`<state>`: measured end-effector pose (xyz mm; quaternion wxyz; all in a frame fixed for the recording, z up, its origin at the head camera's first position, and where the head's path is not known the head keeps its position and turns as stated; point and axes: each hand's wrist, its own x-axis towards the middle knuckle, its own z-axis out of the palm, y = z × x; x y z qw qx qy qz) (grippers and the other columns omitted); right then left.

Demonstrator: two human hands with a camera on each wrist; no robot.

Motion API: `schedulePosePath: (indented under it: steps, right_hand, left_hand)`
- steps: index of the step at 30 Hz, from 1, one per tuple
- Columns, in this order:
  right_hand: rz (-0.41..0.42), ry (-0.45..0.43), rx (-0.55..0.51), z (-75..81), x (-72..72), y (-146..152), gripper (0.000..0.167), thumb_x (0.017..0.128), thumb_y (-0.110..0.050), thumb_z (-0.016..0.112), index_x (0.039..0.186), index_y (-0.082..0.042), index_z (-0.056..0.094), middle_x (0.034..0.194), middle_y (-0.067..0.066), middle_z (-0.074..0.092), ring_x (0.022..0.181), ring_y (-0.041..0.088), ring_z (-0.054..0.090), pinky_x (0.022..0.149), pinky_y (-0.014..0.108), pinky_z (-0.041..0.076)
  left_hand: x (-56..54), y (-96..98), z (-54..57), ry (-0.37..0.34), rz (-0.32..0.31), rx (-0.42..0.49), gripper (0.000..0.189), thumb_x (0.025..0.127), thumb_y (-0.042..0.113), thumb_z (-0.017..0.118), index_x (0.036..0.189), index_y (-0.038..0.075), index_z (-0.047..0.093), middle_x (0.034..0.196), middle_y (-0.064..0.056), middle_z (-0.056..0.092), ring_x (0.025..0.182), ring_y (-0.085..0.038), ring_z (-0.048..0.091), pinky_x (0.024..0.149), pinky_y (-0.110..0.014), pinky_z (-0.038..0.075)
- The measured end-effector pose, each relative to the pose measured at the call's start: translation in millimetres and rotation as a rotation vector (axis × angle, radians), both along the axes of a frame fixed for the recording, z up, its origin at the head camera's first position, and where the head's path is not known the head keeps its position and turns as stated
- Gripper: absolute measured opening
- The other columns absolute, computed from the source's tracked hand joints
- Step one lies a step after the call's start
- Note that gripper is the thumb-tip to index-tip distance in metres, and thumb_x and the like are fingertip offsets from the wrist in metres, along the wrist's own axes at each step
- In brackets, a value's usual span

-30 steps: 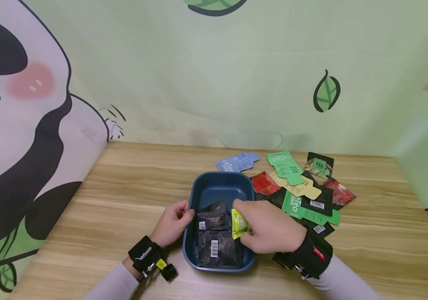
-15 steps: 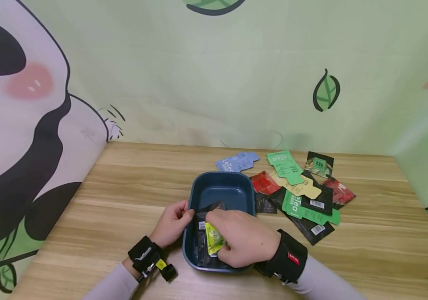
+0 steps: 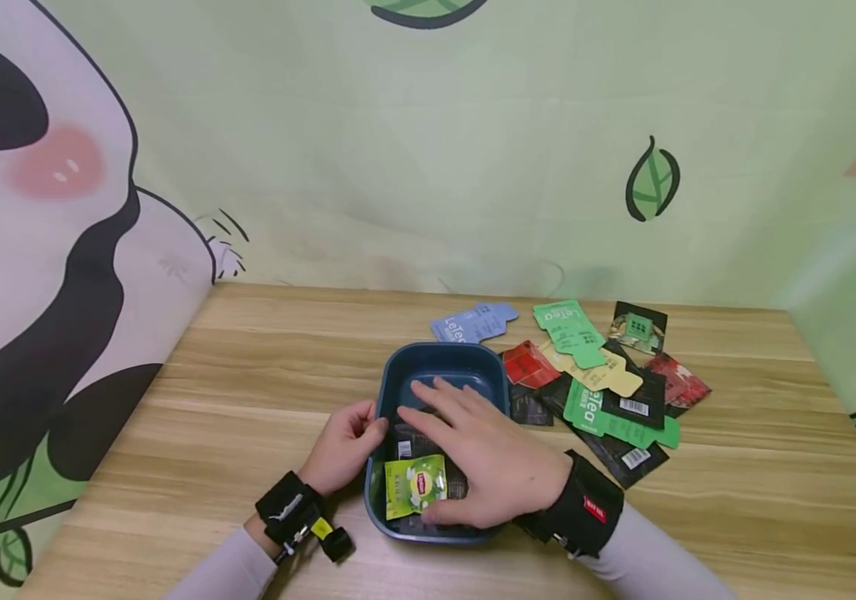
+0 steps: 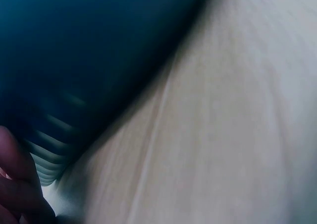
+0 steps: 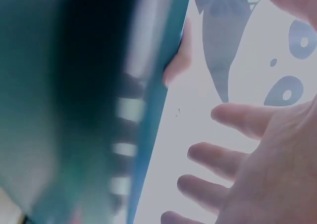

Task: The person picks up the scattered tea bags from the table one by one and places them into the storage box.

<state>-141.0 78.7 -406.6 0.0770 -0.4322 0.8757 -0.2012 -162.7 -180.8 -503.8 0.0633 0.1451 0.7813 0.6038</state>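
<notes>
Gripping tray — left fingers; right fingers spread near green sachet.

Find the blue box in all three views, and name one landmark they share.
Head: blue box just below the centre.
Left wrist: blue box across the upper left.
Right wrist: blue box over most of the left side, blurred.
Shared landmark: the left hand, holding it.
</notes>
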Motion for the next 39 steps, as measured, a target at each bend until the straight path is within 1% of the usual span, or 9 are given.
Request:
schedulePosePath:
  steps: [3,5,9,15,20,25,29,34,39]
  right_hand:
    - [-0.048,0.010,0.008,0.6,-5.4,4.6,0.109,0.080,-0.072,0.072,0.165,-0.025,0.022,0.175,0.001,0.008,0.162,0.030,0.006,0.127,0.059,0.015]
    - [-0.083,0.023,0.009,0.6,-10.5,8.9,0.112,0.079,-0.075,0.072,0.166,-0.025,0.021,0.175,0.001,0.006,0.162,0.032,0.005,0.126,0.061,0.015]
    - [-0.156,0.040,0.012,-1.1,-22.9,20.9,0.113,0.078,-0.077,0.070,0.166,-0.025,0.022,0.175,0.003,0.007,0.162,0.034,0.005,0.125,0.063,0.016]
    - [-0.254,0.074,0.004,-1.6,-42.3,44.3,0.111,0.082,-0.076,0.068,0.165,-0.017,0.024,0.173,0.014,0.013,0.160,0.042,0.011,0.124,0.065,0.020]
    - [-0.337,0.063,0.022,-1.9,-59.4,65.5,0.110,0.084,-0.075,0.066,0.165,-0.013,0.023,0.173,0.016,0.013,0.160,0.044,0.010,0.124,0.066,0.017]
    - [-0.420,0.044,0.056,-12.4,-76.5,87.9,0.107,0.087,-0.072,0.065,0.165,-0.011,0.023,0.172,0.020,0.014,0.159,0.046,0.012,0.124,0.067,0.013]
    - [-0.492,0.040,0.124,-23.2,-87.0,102.7,0.104,0.089,-0.071,0.061,0.164,-0.009,0.025,0.170,0.025,0.015,0.157,0.052,0.010,0.123,0.070,0.013]
    - [-0.562,0.041,0.211,-34.7,-93.7,114.4,0.102,0.092,-0.073,0.055,0.163,-0.007,0.025,0.170,0.028,0.014,0.156,0.054,0.008,0.121,0.073,0.013]
    - [-0.605,0.054,0.219,-41.6,-97.1,118.9,0.097,0.095,-0.071,0.051,0.162,-0.005,0.028,0.169,0.030,0.014,0.156,0.055,0.011,0.121,0.072,0.013]
  left_hand:
    - [0.2,0.1,0.5,-0.007,0.005,-0.011,0.024,0.103,0.009,0.054,0.080,0.004,0.052,0.069,0.001,0.047,0.065,-0.008,0.050,0.056,-0.021,0.039]
    - [0.5,0.3,0.8,-0.014,0.012,-0.018,0.024,0.103,0.009,0.054,0.080,0.004,0.053,0.069,0.000,0.047,0.066,-0.009,0.050,0.056,-0.022,0.039]
    - [0.9,0.8,0.9,-0.018,0.026,-0.028,0.025,0.103,0.008,0.054,0.078,0.004,0.052,0.068,0.000,0.045,0.065,-0.009,0.049,0.057,-0.022,0.038]
    - [0.5,1.6,0.7,-0.005,0.028,-0.029,0.026,0.102,0.007,0.054,0.076,0.005,0.050,0.066,0.001,0.044,0.063,-0.008,0.048,0.055,-0.021,0.037]
    - [0.1,1.6,0.4,0.006,0.023,-0.028,0.026,0.102,0.007,0.055,0.076,0.005,0.050,0.066,0.001,0.044,0.063,-0.008,0.048,0.056,-0.021,0.036]
    - [0.6,1.3,0.3,0.006,0.026,-0.034,0.026,0.102,0.006,0.055,0.076,0.005,0.050,0.067,0.001,0.044,0.065,-0.009,0.048,0.057,-0.022,0.036]
    - [1.4,1.0,0.3,0.001,0.028,-0.040,0.026,0.102,0.007,0.055,0.077,0.005,0.050,0.067,0.000,0.044,0.065,-0.009,0.048,0.057,-0.022,0.036]
    - [1.9,1.1,1.5,-0.002,0.026,-0.040,0.025,0.102,0.007,0.054,0.077,0.005,0.050,0.067,0.000,0.045,0.065,-0.009,0.048,0.057,-0.022,0.037]
    - [1.8,1.5,2.4,-0.001,0.029,-0.044,0.026,0.102,0.007,0.055,0.077,0.006,0.050,0.067,0.001,0.045,0.065,-0.008,0.048,0.057,-0.022,0.037]
